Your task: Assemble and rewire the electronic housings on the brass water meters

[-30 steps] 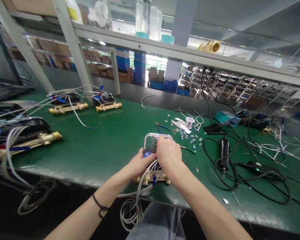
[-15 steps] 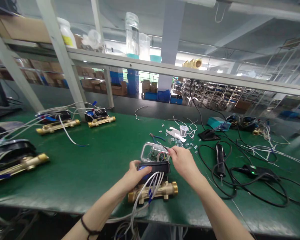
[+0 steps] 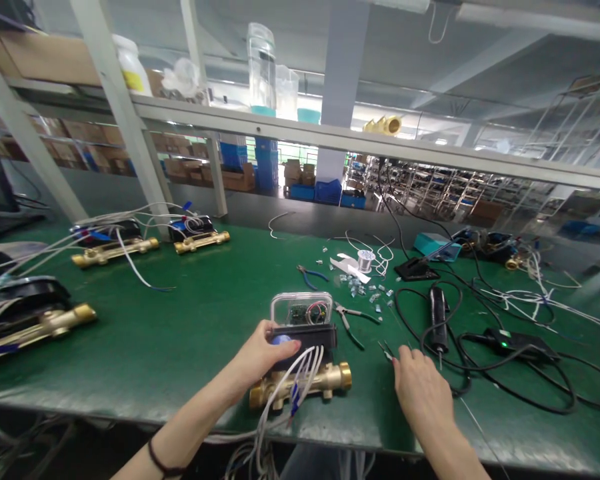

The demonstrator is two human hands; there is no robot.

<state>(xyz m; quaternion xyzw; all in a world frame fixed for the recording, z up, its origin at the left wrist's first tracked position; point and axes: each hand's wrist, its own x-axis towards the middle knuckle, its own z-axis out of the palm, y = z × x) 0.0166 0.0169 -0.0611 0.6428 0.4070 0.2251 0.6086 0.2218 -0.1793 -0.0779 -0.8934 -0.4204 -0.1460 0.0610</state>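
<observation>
Along the left lie other brass meter bodies [image 3: 115,248], wires attached. Our left hand [image 3: 260,350], fingers curled, grips the black housing [image 3: 313,335] of the brass meter [image 3: 300,385] before us, its clear cover [image 3: 300,297] standing open over the bare circuit board [image 3: 303,312]; our right hand [image 3: 423,387], open and empty, sits just beside tweezers [image 3: 386,351].

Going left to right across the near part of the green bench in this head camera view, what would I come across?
Brass pipe meter → left hand on a black meter housing → pliers → right hand → black corded handheld tool → black box with a green light
</observation>
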